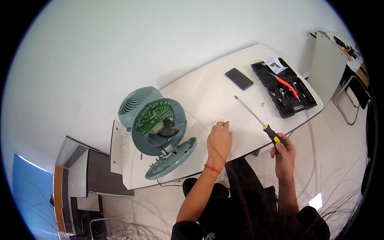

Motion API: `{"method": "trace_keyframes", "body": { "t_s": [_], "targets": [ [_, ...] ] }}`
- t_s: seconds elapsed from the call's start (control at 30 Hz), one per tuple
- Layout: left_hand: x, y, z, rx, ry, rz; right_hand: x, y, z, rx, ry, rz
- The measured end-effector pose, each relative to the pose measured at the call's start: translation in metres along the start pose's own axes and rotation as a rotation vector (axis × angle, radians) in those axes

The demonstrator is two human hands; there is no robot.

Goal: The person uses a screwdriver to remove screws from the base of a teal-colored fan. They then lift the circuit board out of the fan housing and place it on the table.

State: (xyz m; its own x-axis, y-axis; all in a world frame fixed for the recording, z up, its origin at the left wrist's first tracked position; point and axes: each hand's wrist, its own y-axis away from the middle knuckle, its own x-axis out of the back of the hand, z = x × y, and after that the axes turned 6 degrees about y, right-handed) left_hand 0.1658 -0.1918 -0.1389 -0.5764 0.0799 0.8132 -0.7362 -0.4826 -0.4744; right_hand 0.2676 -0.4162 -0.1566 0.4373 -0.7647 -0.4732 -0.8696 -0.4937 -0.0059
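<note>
My right hand [285, 154] grips a screwdriver [270, 132] by its black and yellow handle, its long shaft slanting up and left over the table. On the tabletop my left hand [219, 140], with a red band at the wrist, has its fingers bent down and held together beside a few tiny bits. What is under those fingertips is hidden. To its left lies an opened grey-green fan-like appliance [182, 126], showing a green circuit board [154, 116] and wires. Its round cover [176, 160] leans away at the near side, seemingly joined by wiring.
A black tool case [286, 90] lies open at the right, with bits, an orange flexible shaft [286, 86] and a paper leaflet [275, 64]. A dark phone [239, 79] lies left of it. Small screws [263, 104] sit on the white table [200, 92].
</note>
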Motion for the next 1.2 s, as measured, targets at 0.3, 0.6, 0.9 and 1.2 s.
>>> {"method": "trace_keyframes", "body": {
  "t_s": [0.3, 0.6, 0.9, 1.2],
  "targets": [
    [0.221, 0.028, -0.018, 0.295, -0.049, 0.587, -0.087, -0.036, 0.034, -0.102, -0.228, -0.398],
    [0.214, 0.013, -0.135, 0.305, -0.306, 0.415, -0.271, -0.112, 0.079, 0.163, 0.344, -0.561],
    [0.218, 0.002, -0.132, 0.523, 0.061, 0.354, -0.310, -0.109, 0.102, 0.495, 0.544, -0.308],
    [0.215, 0.004, -0.159, 0.359, 0.017, 0.375, -0.319, -0.119, 0.109, 0.380, 0.609, -0.290]
  ]
}}
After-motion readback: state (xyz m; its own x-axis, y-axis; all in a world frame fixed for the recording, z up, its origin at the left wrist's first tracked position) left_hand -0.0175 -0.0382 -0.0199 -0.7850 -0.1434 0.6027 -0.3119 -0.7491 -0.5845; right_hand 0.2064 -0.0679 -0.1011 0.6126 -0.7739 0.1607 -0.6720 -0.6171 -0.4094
